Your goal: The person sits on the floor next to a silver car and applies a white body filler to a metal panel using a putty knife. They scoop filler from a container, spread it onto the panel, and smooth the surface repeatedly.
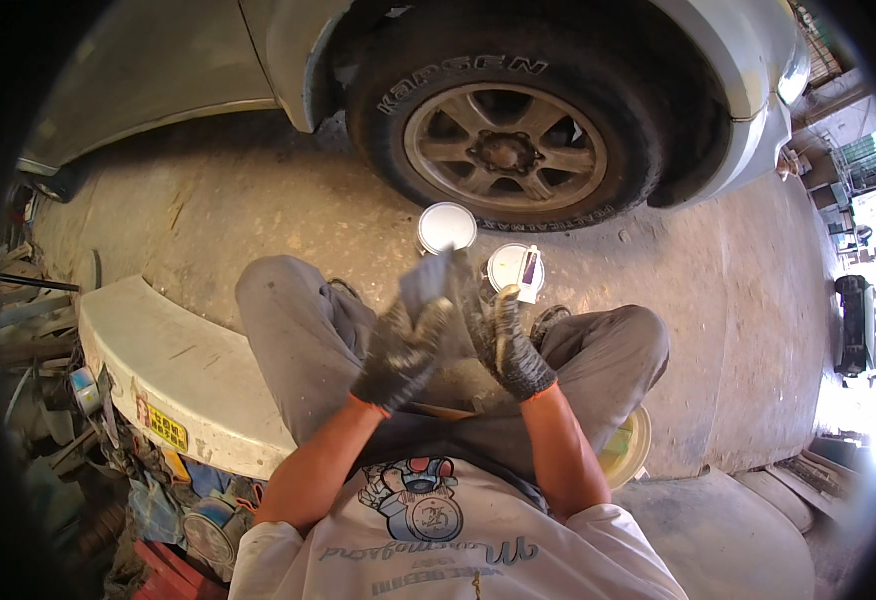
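Note:
Both my hands wear dark, stained work gloves with orange cuffs and are raised close together above my lap. My left hand (405, 350) is closed on a flat grey-blue piece (422, 282), blurred by motion, so its exact kind does not show. Beside it, my right hand (501, 342) points upward with its thumb toward the left; a dark blur at its fingertips hides whether it grips anything. Just beyond the hands stand a white-lidded can (448, 226) and a second round can (503, 264). Lying across the second can's lid is a white tube with a dark label (531, 268).
Ahead rises a vehicle's large wheel (506, 150) under pale bodywork (158, 70). A long pale bumper-like panel (188, 370) lies at my left, beside piled scrap (48, 400). A yellowish bucket (638, 445) is by my right hip; flat panels (728, 520) lie behind it.

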`<state>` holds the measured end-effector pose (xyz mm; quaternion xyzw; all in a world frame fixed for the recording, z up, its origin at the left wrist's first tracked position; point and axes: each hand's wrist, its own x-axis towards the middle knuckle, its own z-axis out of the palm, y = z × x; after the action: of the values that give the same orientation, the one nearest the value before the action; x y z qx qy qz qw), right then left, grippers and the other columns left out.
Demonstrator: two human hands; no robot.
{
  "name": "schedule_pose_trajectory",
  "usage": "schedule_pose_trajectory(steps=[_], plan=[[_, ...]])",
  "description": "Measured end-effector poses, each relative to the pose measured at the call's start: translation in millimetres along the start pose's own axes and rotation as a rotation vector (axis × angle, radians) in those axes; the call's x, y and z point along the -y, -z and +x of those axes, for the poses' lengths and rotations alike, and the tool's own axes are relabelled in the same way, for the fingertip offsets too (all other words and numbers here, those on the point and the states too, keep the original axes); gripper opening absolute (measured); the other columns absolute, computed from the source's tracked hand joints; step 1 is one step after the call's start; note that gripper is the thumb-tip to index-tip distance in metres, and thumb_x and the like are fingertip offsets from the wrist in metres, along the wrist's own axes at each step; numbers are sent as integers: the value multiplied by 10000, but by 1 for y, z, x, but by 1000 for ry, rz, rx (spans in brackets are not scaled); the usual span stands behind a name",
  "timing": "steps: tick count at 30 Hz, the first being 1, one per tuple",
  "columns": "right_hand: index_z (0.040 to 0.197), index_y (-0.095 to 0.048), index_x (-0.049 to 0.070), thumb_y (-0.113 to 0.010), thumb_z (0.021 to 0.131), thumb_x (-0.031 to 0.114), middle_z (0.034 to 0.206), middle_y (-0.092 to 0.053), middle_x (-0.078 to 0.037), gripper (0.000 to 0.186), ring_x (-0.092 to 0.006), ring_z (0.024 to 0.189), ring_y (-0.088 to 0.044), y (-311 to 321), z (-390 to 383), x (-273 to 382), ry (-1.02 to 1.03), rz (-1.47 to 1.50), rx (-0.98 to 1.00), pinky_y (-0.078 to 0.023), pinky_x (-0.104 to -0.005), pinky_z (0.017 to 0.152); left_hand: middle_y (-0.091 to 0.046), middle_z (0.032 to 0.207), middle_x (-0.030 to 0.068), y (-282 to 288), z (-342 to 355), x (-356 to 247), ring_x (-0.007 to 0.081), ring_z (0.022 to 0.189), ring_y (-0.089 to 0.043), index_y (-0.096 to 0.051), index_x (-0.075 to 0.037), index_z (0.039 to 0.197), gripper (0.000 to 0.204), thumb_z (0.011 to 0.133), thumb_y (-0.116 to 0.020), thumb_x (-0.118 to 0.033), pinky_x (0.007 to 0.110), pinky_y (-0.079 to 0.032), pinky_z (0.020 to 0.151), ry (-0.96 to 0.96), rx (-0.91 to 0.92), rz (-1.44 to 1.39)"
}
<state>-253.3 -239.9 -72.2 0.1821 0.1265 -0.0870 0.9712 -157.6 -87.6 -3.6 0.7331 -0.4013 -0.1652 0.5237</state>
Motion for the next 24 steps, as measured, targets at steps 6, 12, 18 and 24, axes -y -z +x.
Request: schedule_pose_trajectory(steps=[6, 12, 18, 24], plan=[[1302, -471, -21, -364, 1020, 399, 1264, -515, -144, 517, -202, 1066, -534, -17, -3, -3, 211, -934, -291, -492, -317, 905, -617, 1046, 287, -11, 1, -19, 406, 951, -625, -501, 37, 1254, 417, 935, -566, -224, 424, -493, 819, 106, 146, -56], [1255, -519, 1, -482, 975, 421, 1145, -571, -124, 506, -178, 989, -562, 1, 6, 11, -19, -31, -94, -481, -282, 917, -597, 1168, 236, -2, 18, -13, 289, 1074, -607, -460, -13, 1310, 422, 948, -552, -211, 345, -496, 850, 304, 98, -322], [1198, -561, 61, -496, 892, 597, 1025, -594, -23, 621, -117, 906, -544, 7, 13, 3, 540, -1158, -375, -456, -231, 827, -637, 1047, 258, -7, 15, 1, 364, 981, -637, -468, -3, 1295, 429, 929, -579, -198, 413, -503, 781, 223, 112, -273], [1042, -591, 90, -435, 932, 601, 930, -588, -5, 546, -103, 794, -535, -21, 5, -5, 288, -1028, -472, -460, -252, 671, -670, 926, 160, -14, 6, -3, 199, 857, -644, -539, 29, 1179, 430, 883, -660, -258, 303, -518, 720, -188, 0, 144]])
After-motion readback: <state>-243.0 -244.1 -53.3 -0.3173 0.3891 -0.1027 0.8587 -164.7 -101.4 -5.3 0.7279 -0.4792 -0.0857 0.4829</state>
